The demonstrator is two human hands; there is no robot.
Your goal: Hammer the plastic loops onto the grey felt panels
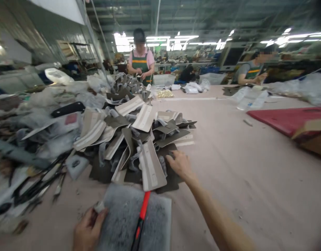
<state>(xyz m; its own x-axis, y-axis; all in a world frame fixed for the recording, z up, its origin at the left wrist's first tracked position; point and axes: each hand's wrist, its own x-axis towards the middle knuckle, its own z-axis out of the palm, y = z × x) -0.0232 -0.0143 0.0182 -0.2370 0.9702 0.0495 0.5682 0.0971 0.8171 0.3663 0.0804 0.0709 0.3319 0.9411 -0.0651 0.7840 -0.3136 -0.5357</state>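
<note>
My right hand (179,164) reaches out over the near edge of a heap of dark and beige leather-like cut pieces (139,136), fingers curled down onto a dark piece; what they grip is hidden. My left hand (87,230) is closed at the left edge of a grey fuzzy pad (123,216), pinching a small pale object (99,206). A red-and-black handled tool (140,219) lies across the pad, its tip under a beige strip piece (151,168).
Scissors and dark tools (37,186) lie at the left among plastic bags and scraps. A red board (285,119) and cardboard (310,137) sit at the right. A person in a green apron (140,62) stands at the far end, another (250,71) sits at the right.
</note>
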